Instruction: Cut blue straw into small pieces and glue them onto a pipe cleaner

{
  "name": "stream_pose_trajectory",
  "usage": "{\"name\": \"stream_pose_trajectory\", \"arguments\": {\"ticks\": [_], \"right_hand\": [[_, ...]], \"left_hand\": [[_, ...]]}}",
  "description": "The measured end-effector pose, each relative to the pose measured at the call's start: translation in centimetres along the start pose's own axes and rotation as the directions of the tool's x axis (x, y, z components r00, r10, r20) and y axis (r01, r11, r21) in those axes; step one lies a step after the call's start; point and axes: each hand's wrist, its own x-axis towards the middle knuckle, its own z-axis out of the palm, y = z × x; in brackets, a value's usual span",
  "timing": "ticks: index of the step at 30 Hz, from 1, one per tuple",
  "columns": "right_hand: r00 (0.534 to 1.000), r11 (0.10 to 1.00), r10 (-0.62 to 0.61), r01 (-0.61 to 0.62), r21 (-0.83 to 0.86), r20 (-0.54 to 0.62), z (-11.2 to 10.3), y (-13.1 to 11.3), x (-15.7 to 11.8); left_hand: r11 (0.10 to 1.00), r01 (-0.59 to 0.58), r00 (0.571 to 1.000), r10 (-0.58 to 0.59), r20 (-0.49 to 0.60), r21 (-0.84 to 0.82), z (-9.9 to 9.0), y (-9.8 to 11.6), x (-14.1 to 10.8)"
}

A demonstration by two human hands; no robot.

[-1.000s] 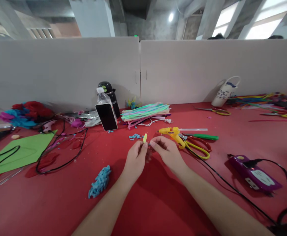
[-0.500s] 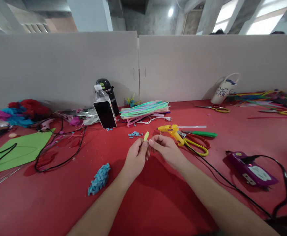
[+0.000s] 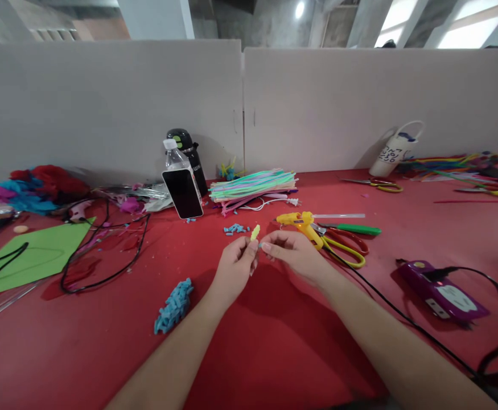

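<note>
Between the thumb and fingers of my left hand is a small pale-yellow piece, its knobbly tip pointing up. My right hand pinches a tiny blue piece close beside the left fingertips; whether it touches the yellow piece I cannot tell. Just beyond the hands lie several loose blue bits. Left of my left forearm rests a clump of short blue pieces. A yellow glue gun with a clear glue stick lies past my right hand, beside scissors with yellow handles.
Behind the hands are a bundle of pastel pipe cleaners, a phone against a bottle and a black flask. A purple power unit with a black cable lies right. Green paper lies left. A grey partition closes the back.
The view has tilted down slightly. A tiny blue piece now shows at my right fingertips. Both hands stay almost in place, and my left hand keeps hold of the yellow piece.
</note>
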Motion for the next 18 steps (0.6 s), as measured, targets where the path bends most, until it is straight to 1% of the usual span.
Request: {"name": "stream_pose_trajectory", "arguments": {"ticks": [4,6,8,10,13,15,18], "right_hand": [[0.999,0.993,-0.038,0.036,-0.112,-0.022,-0.3,-0.3,0.0],[0.997,0.988,-0.058,0.05,-0.148,-0.045,-0.5,-0.5,0.0],[0.994,0.98,-0.088,0.074,-0.185,-0.068,-0.7,-0.8,-0.1],[0.988,0.97,-0.116,0.091,-0.225,-0.099,-0.8,-1.0,-0.1],[0.982,0.96,-0.135,0.097,-0.261,-0.133,-0.8,-1.2,-0.1],[0.982,0.957,-0.142,0.103,-0.272,-0.128,-0.8,-1.3,-0.1],[0.983,0.951,-0.159,0.128,-0.28,-0.091,-0.8,-1.5,-0.2]], "left_hand": [[0.998,0.048,0.998,-0.049,0.029,0.048,-0.2,0.4,0.1],[0.995,0.07,0.997,-0.071,0.011,0.07,-0.3,0.4,0.2],[0.993,0.065,0.998,-0.065,-0.007,0.098,-0.4,0.4,0.2],[0.993,0.046,0.999,-0.047,0.006,0.11,-0.5,0.3,0.2],[0.997,0.05,0.998,-0.052,0.028,0.063,-0.4,0.2,0.2],[0.997,0.07,0.997,-0.071,0.024,0.032,-0.3,0.2,0.2],[0.996,0.087,0.996,-0.088,0.034,0.038,-0.2,0.4,0.1]]}}
